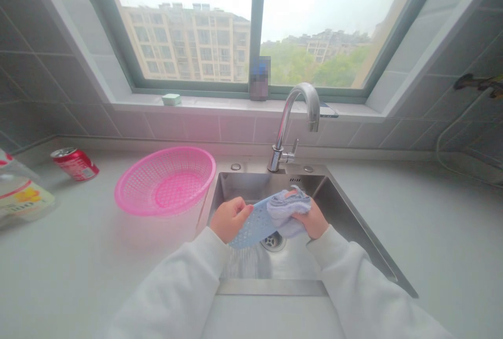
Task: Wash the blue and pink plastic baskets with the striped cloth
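Note:
Over the steel sink (346,208), a light blue basket with small holes (251,229) is held tilted. My left hand (231,219) is closed on its left rim, thumb on top. A pale lavender cloth (288,210) is bunched in my right hand (312,219), pressed against the basket's right side. The cloth hides that side and some of my right fingers. Beneath, the round drain (274,242) shows in the sink floor.
A pink perforated basket (165,182) stands on the counter left of the sink. Farther left are a red can (74,163) and a clear plastic package (23,195). The chrome faucet (293,124) arches behind the sink. A pale green block (171,99) lies on the windowsill.

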Available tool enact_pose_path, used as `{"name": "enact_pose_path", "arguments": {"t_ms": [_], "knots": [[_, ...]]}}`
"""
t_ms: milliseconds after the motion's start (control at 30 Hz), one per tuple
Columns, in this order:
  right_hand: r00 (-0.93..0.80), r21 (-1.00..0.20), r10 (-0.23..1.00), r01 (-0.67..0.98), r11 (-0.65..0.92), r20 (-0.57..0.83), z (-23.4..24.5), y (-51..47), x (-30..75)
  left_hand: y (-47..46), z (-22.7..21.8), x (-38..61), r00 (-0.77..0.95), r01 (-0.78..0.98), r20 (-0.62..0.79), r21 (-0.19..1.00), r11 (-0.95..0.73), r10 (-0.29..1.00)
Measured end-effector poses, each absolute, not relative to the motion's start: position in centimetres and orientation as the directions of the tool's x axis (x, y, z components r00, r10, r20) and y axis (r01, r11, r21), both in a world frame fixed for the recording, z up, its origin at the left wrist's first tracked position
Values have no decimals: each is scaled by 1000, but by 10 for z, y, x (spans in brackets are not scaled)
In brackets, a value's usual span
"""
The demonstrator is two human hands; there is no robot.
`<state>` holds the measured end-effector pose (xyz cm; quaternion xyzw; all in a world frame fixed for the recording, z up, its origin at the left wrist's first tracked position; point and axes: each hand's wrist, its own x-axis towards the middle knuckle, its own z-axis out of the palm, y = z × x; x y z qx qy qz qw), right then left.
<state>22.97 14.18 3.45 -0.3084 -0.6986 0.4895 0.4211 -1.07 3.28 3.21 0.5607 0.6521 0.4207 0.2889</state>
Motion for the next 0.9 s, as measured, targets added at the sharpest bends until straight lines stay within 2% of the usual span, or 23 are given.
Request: {"name": "enact_pose_path", "arguments": {"t_ms": [100, 200, 467, 533, 633, 733, 833, 900], "knots": [[-333, -970, 915, -2, 242, 229, 35, 157, 239, 31, 34, -13, -195, 471, 99, 882, 4, 976], [-250, -973, 942, 3, 231, 223, 37, 166, 245, 29, 33, -15, -200, 455, 107, 890, -4, 974], [-541, -956, 797, -45, 291, 268, 36, 128, 216, 35, 24, -14, -234, 449, 98, 894, 19, 967], [-497, -967, 833, -57, 249, 243, 34, 134, 218, 35, 24, -14, -232, 434, 92, 901, 18, 968], [-302, -980, 932, -72, 186, 199, 32, 154, 232, 32, 27, -15, -233, 396, 87, 918, 13, 969], [-207, -982, 960, -74, 175, 187, 31, 166, 244, 29, 28, -16, -241, 361, 81, 932, 12, 967], [-249, -975, 943, -38, 220, 223, 33, 157, 239, 30, 25, -15, -251, 357, 78, 934, 17, 965], [-344, -964, 904, -12, 267, 254, 35, 143, 230, 33, 22, -14, -249, 369, 76, 929, 22, 965]]}}
